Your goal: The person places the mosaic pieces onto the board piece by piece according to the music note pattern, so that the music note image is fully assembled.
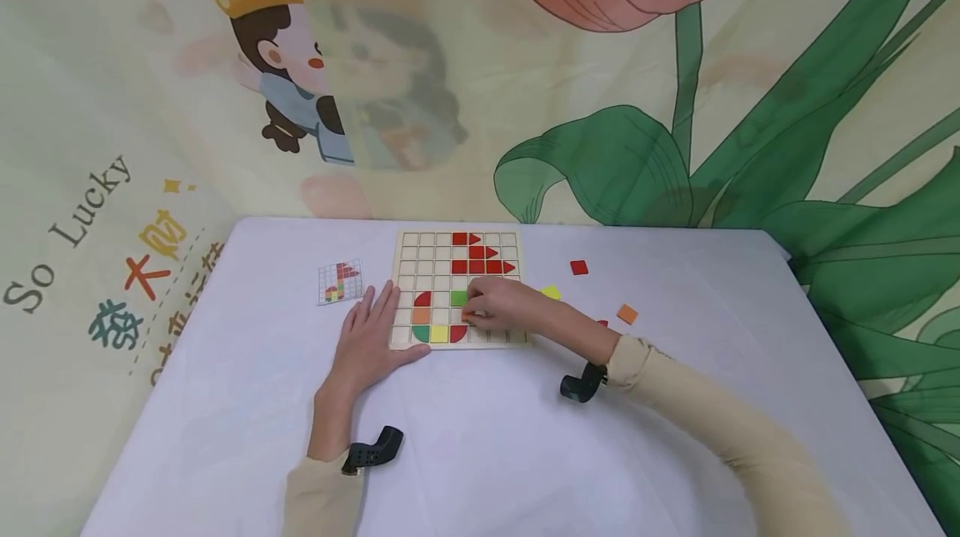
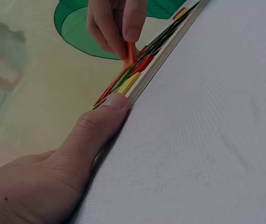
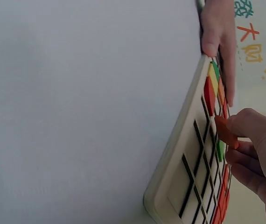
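Observation:
A cream grid board (image 1: 408, 255) lies on the table with coloured tiles set in its squares. My left hand (image 1: 366, 338) is spread at the board's lower left corner, its thumb on the near edge and the fingers along the left side. Between thumb and fingertips, my right hand (image 1: 504, 303) pinches an orange tile (image 3: 225, 131), tilted over the board just below a green tile (image 1: 458, 298). Red squares and triangles (image 1: 477, 253) fill part of the upper rows. At lower left sit a red rounded tile (image 1: 422, 299), an orange square (image 1: 422, 315) and a yellow square (image 1: 439, 334).
A small printed pattern card (image 1: 340, 282) lies left of the board. To the right are a loose red tile (image 1: 579, 268), a yellow tile (image 1: 551, 293) and an orange tile (image 1: 627, 314). Another red piece (image 1: 602, 323) is mostly hidden by my right forearm.

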Available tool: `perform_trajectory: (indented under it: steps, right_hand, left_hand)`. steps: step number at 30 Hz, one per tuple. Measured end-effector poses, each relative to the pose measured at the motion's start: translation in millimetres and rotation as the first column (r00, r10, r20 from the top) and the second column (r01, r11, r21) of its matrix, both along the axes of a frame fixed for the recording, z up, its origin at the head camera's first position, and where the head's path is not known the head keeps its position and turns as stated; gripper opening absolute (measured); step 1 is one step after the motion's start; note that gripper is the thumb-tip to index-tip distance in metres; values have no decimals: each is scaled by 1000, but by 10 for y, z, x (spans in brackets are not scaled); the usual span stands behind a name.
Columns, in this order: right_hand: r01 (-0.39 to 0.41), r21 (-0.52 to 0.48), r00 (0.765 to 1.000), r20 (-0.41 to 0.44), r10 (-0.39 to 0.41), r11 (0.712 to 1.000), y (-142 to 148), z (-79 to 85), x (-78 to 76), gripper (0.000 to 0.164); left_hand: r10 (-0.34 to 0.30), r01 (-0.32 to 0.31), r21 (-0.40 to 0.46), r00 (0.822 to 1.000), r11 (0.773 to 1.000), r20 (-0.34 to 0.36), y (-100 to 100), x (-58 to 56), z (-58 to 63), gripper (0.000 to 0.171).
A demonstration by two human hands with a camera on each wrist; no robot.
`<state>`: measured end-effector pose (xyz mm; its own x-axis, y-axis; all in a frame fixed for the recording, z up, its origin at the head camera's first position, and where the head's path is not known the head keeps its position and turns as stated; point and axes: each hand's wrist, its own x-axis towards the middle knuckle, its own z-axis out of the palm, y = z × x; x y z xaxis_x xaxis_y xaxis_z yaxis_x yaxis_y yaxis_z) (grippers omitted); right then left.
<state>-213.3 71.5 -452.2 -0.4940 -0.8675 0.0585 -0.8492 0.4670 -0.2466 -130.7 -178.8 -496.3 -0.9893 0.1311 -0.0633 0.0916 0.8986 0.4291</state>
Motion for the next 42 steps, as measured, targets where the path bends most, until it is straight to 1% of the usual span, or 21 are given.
perform_trajectory:
  steps: [4, 9, 12, 15, 18, 21, 23, 25, 31, 35, 37, 38, 40, 42]
  right_hand:
    - [-31, 23, 999, -19, 32, 999, -103, -35, 13, 21]
    - [-68, 46, 997, -21, 69, 997, -159, -14, 35, 21]
    - [-56, 55, 998, -7, 56, 997, -181, 10, 51, 20]
    - [-40, 42, 999, 0, 40, 998, -207, 25, 62, 19]
    - [-30, 56, 999, -14, 31, 998, -239, 3, 90, 21]
    - [-26, 95, 998, -51, 31, 995, -276, -34, 129, 21]
    - [-21, 120, 997, -72, 30, 993, -301, -55, 156, 20]
    - [-11, 121, 997, -72, 20, 993, -322, -66, 177, 18]
    - [19, 44, 1000, -8, -18, 999, -301, -97, 188, 20]
    - [37, -30, 995, 89, -35, 999, -245, -92, 185, 20]
    - [52, -50, 992, 119, -46, 997, -204, -72, 208, 21]
    - [55, -56, 991, 122, -47, 997, -173, -51, 235, 23]
    - [58, -71, 994, 92, -52, 996, -68, -17, 319, 24]
    - [78, -75, 997, 23, -77, 994, 96, 19, 434, 26]
  left_hand:
    - [1, -1, -7, 1000, 1000, -3, -9, 16, -10, 106]
    - [2, -2, -10, 1000, 1000, -4, -16, 18, -10, 106]
    - [-3, 3, -8, 1000, 1000, -5, -15, 14, -1, 106]
    - [-4, 4, -11, 1000, 1000, -2, -22, 3, 19, 106]
    - [7, -7, -17, 1000, 1000, 6, -30, 7, 20, 106]
    - [4, -4, -18, 1000, 1000, 14, -23, 8, 7, 106]
    - [3, -2, -17, 1000, 1000, 17, -11, 3, -3, 106]
    - [1, -1, -20, 1000, 1000, 13, -5, 2, -9, 107]
    - [5, -5, -22, 1000, 1000, -7, 15, -4, 15, 107]
    - [3, -3, -22, 1000, 1000, 1, 28, -16, 24, 108]
    - [2, -2, -19, 1000, 1000, 2, 24, -14, 18, 108]
    - [3, -3, -20, 1000, 1000, 4, 19, -13, 10, 108]
    - [5, -5, -15, 1000, 1000, 3, 14, -7, -1, 108]
    - [3, -3, -3, 1000, 1000, -3, 11, -3, -8, 107]
